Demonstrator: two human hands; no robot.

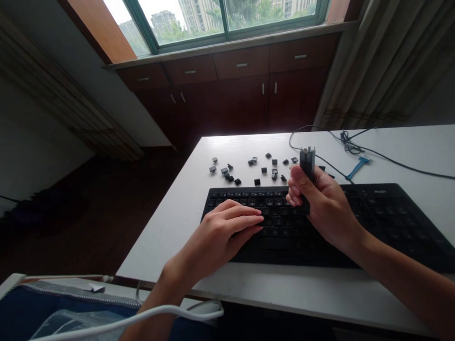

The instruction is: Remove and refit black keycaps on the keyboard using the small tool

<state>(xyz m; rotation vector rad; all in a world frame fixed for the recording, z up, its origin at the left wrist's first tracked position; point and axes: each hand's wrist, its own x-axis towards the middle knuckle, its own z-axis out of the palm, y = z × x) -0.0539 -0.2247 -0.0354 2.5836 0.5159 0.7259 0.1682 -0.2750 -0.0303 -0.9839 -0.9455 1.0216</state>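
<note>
A long black keyboard (290, 255) lies across the white table, with several key spots along its left and middle part. My left hand (225, 228) rests palm down over its left half, fingers stretched out with the tips touching the keys. My right hand (321, 197) is closed around a slim black piece with prongs (307, 163), held upright above the keyboard. Small light prongs stick out of its upper end; its exact kind is unclear. Loose black keycaps (264, 170) lie scattered behind the keyboard, some right way up and some tipped over.
A blue brush (357, 167) lies behind the keyboard at the right, beside a bundled black cable (349, 144). The white table's (170, 232) left edge drops to a dark floor. A white tube (106, 326) and dark blue fabric (12, 317) are near the front left.
</note>
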